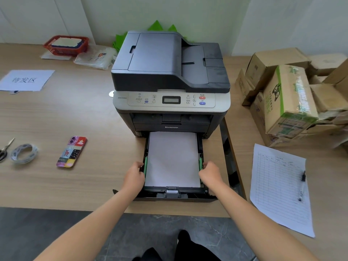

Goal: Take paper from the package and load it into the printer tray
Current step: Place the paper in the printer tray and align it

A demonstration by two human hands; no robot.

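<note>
A dark grey and beige printer (170,76) stands on the wooden table. Its black paper tray (173,193) is pulled out toward me, with a flat stack of white paper (173,159) lying inside. My left hand (134,176) grips the tray's left side at the green guide. My right hand (210,173) grips the right side at the matching green guide. No paper package is in view.
On the left lie a phone (72,152), a tape roll (23,153), scissors (4,149), a printed sign (25,80) and a red basket (66,45). Cardboard boxes (290,98) pile up at the right, with a form sheet (280,187) and pen (301,185).
</note>
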